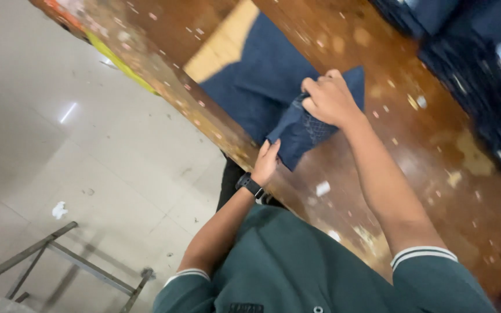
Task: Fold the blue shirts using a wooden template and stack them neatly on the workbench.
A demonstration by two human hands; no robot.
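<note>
Head view, mid-frame: my right hand (pixel 329 98) clenches the folded denim piece (pixel 302 130), left hand (pixel 266 162) pinching its lower edge; fold half done, I'd say.

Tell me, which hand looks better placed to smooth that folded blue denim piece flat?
Probably the right hand: it lies on top of the denim piece, while the left hand only pinches its near edge.

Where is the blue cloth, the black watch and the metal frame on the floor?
blue cloth (pixel 297 130), head view, on the folded part between both hands.
black watch (pixel 250 185), head view, on the band at the left wrist.
metal frame (pixel 59 255), head view, on a grey bar above the floor tiles.
</note>
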